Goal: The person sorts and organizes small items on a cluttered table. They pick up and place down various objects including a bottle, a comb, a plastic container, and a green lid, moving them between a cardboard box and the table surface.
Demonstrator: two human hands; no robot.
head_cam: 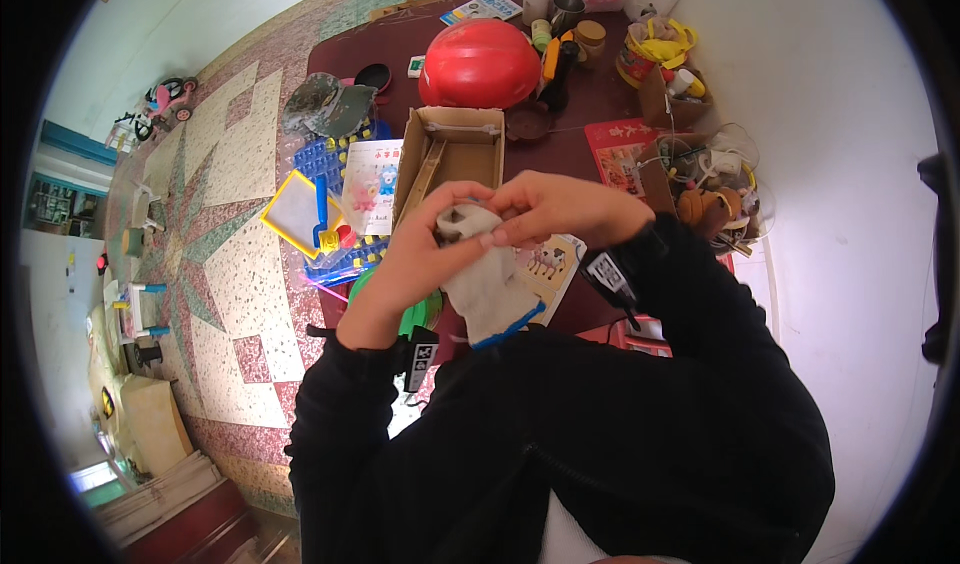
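Note:
Between my two hands is a white knitted work glove (pixel 484 286) with a blue-edged cuff that hangs down towards my body. My left hand (pixel 427 252) pinches its upper end from the left, the thumb lying across the fabric. From the right, the fingers of my right hand (pixel 559 207) grip the same end, close to the left fingertips. Just beyond the hands lies an open cardboard box (pixel 469 162) with a narrow strip inside. Under the glove, an animal picture book (pixel 555 264) and a green round container (pixel 431 310) are partly hidden.
A red hard hat (pixel 480 61) sits behind the box. At left are a camouflage cap (pixel 328 106), a booklet (pixel 367 189) and a yellow-framed board (pixel 300 211). Boxes of odds and ends (pixel 712 189) stand at the right by the wall. Bottles and jars (pixel 590 35) stand at the back.

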